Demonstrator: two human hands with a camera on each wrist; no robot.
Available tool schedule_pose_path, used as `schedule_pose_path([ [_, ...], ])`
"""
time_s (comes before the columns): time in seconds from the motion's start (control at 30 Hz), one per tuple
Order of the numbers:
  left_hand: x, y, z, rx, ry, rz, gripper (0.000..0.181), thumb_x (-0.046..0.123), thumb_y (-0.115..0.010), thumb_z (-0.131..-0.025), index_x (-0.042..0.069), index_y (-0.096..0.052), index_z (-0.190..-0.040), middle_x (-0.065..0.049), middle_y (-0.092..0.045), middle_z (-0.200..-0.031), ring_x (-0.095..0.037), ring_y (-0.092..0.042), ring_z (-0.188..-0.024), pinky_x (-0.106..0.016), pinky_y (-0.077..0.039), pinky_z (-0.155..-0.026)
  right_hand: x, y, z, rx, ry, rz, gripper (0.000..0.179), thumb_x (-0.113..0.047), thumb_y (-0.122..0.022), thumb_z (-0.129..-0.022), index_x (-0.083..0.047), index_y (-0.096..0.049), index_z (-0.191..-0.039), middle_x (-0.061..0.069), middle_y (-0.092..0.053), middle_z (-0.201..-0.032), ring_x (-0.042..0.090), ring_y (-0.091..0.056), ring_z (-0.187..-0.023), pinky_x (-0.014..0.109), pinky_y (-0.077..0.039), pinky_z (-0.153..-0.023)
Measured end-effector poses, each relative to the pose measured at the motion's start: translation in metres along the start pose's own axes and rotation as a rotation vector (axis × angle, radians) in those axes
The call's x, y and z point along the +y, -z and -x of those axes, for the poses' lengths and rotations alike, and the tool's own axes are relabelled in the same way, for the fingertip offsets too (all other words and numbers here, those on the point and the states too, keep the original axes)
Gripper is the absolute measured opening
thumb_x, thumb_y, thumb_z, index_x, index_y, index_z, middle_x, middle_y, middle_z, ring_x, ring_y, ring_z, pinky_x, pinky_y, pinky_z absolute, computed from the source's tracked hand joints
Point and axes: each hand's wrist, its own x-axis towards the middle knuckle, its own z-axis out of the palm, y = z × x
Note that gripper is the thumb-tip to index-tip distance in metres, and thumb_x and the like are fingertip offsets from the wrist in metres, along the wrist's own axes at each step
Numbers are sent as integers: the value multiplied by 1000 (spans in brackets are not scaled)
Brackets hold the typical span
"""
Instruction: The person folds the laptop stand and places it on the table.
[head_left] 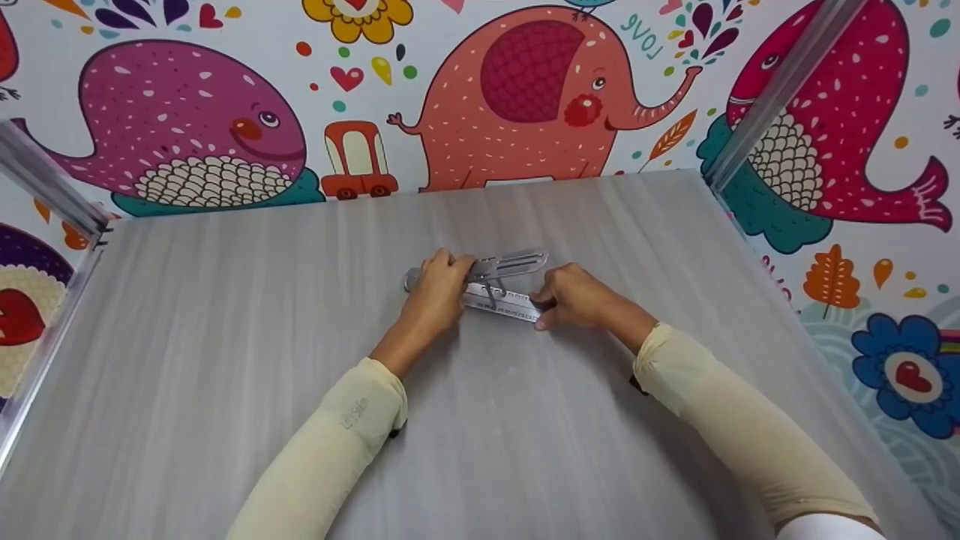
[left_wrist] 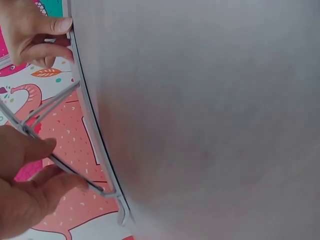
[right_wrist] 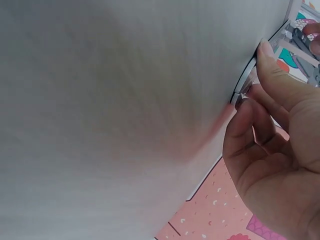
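A grey folding stand lies at the middle of the table in the head view. Its slotted upper arm (head_left: 517,263) is raised on thin struts over a flat base strip (head_left: 501,301) with rows of small marks. My left hand (head_left: 439,286) grips the stand's left part, and in the left wrist view its thumb and fingers pinch the slanted arm (left_wrist: 64,166). At the base's right end, my right hand (head_left: 577,297) pinches the strip between thumb and fingers. The right wrist view shows this right hand (right_wrist: 280,130) close against the table, its thumb on the strip's end.
The wood-grain table (head_left: 225,360) spreads around both hands. A wall printed with cartoon animals (head_left: 195,112) rises behind it. Metal posts stand at the left (head_left: 56,180) and right (head_left: 780,97) back corners.
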Motion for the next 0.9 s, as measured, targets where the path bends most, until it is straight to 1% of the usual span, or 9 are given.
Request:
schedule_pose_path([
  [0.17, -5, 5, -5, -62, -33, 33, 46, -10, -64, -88, 5, -64, -132, -18, -60, -112, -36, -58, -106, -48, -49, -95, -8, -5, 7, 16, -8, -17, 50, -27, -93, -72, -2, -76, -112, 11, -71, -85, 12, -55, -71, 33, -52, -67],
  [0.3, -10, 8, -10, -94, -60, 46, 45, -9, -62, -90, 7, -65, -132, -16, -59, -111, -32, -58, -104, -45, -49, -95, -18, -11, 13, 32, -13, -37, 40, -30, -92, -72, -5, -81, -102, 6, -72, -78, 9, -50, -67, 30, -49, -64],
  [0.37, -11, 10, -11, -107, -71, 32, 44, -9, -62, -90, 8, -65, -132, -16, -60, -110, -32, -59, -103, -44, -50, -94, -24, -14, 16, 52, 5, -33, 29, -33, -92, -73, -7, -82, -84, -3, -66, -66, 8, -44, -63, 28, -44, -60],
  [0.4, -11, 10, -12, -122, -71, 22, 45, -9, -62, -90, 9, -65, -132, -15, -60, -112, -31, -59, -104, -44, -50, -94, -28, -16, 17, 66, 16, -30, 27, -33, -92, -72, -9, -79, -74, -7, -60, -61, 8, -42, -62, 27, -41, -58],
  [0.5, -11, 12, -14, -160, -84, -7, 47, -10, -64, -88, 11, -65, -130, -14, -60, -112, -30, -60, -104, -43, -51, -94, -40, -22, 24, 100, 22, -16, 39, -35, -91, -74, -14, -62, -59, -12, -43, -56, 9, -37, -60, 25, -34, -56],
  [0.53, -11, 13, -15, -173, -93, -10, 48, -11, -63, -88, 12, -65, -130, -14, -60, -112, -30, -60, -104, -43, -52, -93, -44, -24, 26, 107, 20, -10, 43, -35, -90, -75, -15, -56, -58, -11, -38, -57, 9, -36, -60, 25, -33, -55],
  [0.57, -11, 13, -16, -190, -99, -9, 49, -12, -63, -87, 13, -65, -129, -13, -60, -113, -29, -59, -104, -43, -52, -94, -48, -25, 29, 117, 14, -8, 43, -35, -90, -75, -15, -56, -58, -11, -38, -58, 9, -36, -61, 25, -33, -55],
  [0.73, -15, 15, -23, -268, -140, 32, 54, -15, -61, -85, 16, -65, -130, -11, -58, -114, -26, -57, -107, -41, -51, -99, -66, -34, 40, 160, -22, 1, 37, -33, -89, -78, -13, -62, -62, -6, -43, -63, 10, -39, -63, 26, -36, -54],
  [0.9, -17, 14, -31, -322, -191, 61, 55, -15, -60, -86, 16, -65, -132, -10, -59, -118, -25, -56, -112, -39, -50, -104, -84, -41, 47, 168, -104, -9, 33, -29, -87, -80, -10, -64, -66, 2, -52, -70, 13, -47, -63, 32, -47, -54],
])
